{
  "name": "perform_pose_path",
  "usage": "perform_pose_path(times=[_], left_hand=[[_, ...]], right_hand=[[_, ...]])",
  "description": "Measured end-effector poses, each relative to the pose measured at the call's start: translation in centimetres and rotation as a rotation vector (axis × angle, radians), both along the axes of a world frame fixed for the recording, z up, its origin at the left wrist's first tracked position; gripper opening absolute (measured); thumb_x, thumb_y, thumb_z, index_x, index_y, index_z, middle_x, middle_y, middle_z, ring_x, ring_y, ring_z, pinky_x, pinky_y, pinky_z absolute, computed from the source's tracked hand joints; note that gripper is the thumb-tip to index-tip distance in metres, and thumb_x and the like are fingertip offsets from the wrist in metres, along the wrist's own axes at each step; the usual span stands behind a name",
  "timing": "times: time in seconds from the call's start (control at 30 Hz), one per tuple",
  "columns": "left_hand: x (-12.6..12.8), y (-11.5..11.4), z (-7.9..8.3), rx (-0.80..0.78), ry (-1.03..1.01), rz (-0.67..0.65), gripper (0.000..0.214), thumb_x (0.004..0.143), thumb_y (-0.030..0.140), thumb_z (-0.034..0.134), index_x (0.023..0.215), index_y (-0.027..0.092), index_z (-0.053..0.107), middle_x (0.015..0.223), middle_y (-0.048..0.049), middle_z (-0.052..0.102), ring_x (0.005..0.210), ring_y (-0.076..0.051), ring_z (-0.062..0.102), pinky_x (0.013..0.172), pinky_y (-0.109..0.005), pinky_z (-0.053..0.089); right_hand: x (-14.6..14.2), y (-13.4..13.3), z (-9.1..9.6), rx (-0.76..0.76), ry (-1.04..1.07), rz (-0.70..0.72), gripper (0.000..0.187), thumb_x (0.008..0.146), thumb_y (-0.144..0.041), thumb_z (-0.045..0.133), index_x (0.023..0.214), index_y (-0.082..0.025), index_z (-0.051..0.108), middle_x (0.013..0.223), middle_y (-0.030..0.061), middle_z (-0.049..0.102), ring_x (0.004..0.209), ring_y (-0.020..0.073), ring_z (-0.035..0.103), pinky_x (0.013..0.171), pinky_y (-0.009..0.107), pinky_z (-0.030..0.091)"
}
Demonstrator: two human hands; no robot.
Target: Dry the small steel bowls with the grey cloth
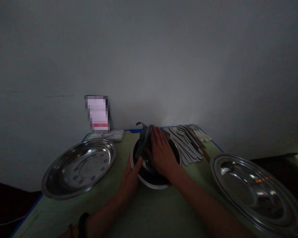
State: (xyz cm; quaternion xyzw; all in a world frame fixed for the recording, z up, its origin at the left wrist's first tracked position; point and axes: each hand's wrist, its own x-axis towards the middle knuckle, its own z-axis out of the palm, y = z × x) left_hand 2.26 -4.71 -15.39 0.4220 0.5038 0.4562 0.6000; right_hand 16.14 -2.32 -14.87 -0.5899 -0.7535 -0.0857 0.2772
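Observation:
A round metal bowl (pixel 159 186) with a dark, shaded inside stands at the front middle of the table. My left hand (pixel 131 178) grips its left rim, the thumb over the edge and the fingers hidden outside. A dark grey cloth (pixel 144 140) with a stitched pale edge lies over the far part of the bowl. Over this cloth, my right hand (pixel 162 152) reaches into the bowl, holding the cloth against the far wall with long, close-set fingers. Its thumb is partly lost in shadow.
On the left sits a wide steel basin (pixel 89 168); a large oval steel tray (pixel 245 185) lies right. Several table knives (pixel 186 145), with forks and spoons, are spread behind the bowl. A blurred screen (pixel 98 114) leans on the wall above a white case (pixel 114 135).

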Motion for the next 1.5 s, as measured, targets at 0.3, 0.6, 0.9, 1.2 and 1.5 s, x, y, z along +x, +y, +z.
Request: perform_pose_path(times=[0.3,0.6,0.9,1.2,1.5], left_hand=[[-0.4,0.6,-1.3,0.066,-0.109,0.041,0.058,0.079,0.042,0.067,0.134,0.025,0.056,0.138,-0.0067,0.059,0.131,-0.027,0.051,0.112,-0.042,0.035],[-0.8,0.7,-0.3,-0.022,-0.02,0.109,0.068,0.067,0.014,0.057,0.134,0.021,0.053,0.115,-0.0048,0.072,0.104,-0.028,0.066,0.089,-0.039,0.052],[-0.2,1.0,-0.1,0.074,-0.061,0.157,0.066,0.062,0.012,0.055,0.126,0.024,0.059,0.113,-0.0033,0.071,0.106,-0.027,0.065,0.086,-0.037,0.052],[-0.5,1.0,-0.5,0.274,0.03,0.234,0.05,0.079,0.028,0.06,0.129,0.024,0.056,0.118,-0.0057,0.067,0.117,-0.028,0.059,0.104,-0.044,0.043],[-0.1,1.7,0.6,0.568,0.138,0.176,0.071,0.07,0.021,0.062,0.139,0.022,0.043,0.139,-0.0075,0.054,0.131,-0.028,0.047,0.111,-0.042,0.037]], right_hand=[[0.2,4.2,3.6,-0.107,-0.213,0.248,0.04,0.089,-0.008,0.046,0.128,-0.01,0.052,0.139,0.0149,0.053,0.137,0.0268,0.04,0.113,0.045,0.033],[-0.4,7.0,4.1,-0.191,-0.383,0.437,0.033,0.084,-0.012,0.062,0.117,-0.011,0.055,0.115,0.0141,0.063,0.107,0.0234,0.059,0.093,0.038,0.045],[0.7,8.2,2.5,-0.144,-0.27,0.335,0.035,0.088,-0.023,0.061,0.12,-0.011,0.054,0.118,0.0157,0.061,0.112,0.0267,0.056,0.098,0.041,0.043],[1.0,8.5,1.9,-0.114,0.046,0.138,0.029,0.087,-0.017,0.057,0.115,-0.012,0.053,0.114,0.0163,0.063,0.106,0.0258,0.06,0.091,0.037,0.046],[1.6,7.5,-2.1,-0.032,0.474,-0.149,0.023,0.088,-0.023,0.046,0.109,-0.013,0.051,0.097,0.0151,0.068,0.089,0.0275,0.064,0.074,0.035,0.047]])
